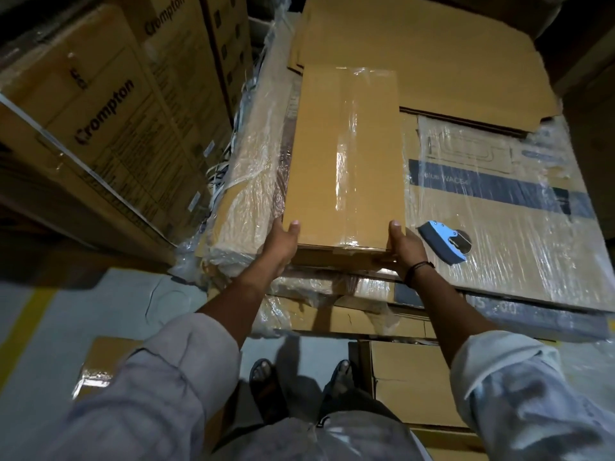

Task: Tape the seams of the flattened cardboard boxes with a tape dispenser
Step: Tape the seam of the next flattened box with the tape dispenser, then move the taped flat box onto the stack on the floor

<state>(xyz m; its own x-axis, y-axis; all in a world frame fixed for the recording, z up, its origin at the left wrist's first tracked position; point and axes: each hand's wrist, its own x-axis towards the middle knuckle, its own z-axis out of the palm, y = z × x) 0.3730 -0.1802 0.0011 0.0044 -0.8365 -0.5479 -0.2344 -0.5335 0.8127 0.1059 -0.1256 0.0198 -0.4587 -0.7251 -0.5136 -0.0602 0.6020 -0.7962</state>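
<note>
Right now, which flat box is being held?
The narrow box with clear tape down its length; left hand and right hand grip its near corners. The wider box behind lies untouched.

Two hands are counted, the left hand [283, 244] and the right hand [403, 248], and one flattened cardboard box [319, 168] is gripped between them. One strip of clear tape [349, 151] is seen on it. One blue tape dispenser [446, 241] is counted at three o'clock. Two Crompton cartons are counted, a near carton [100, 108] at nine o'clock and a far carton [173, 31] at eleven. Two film-wrapped bundles are counted, a left bundle [246, 194] and a right bundle [499, 207]. Two sandalled feet [266, 377] are seen at six o'clock. One wristband [420, 268] is worn.
</note>
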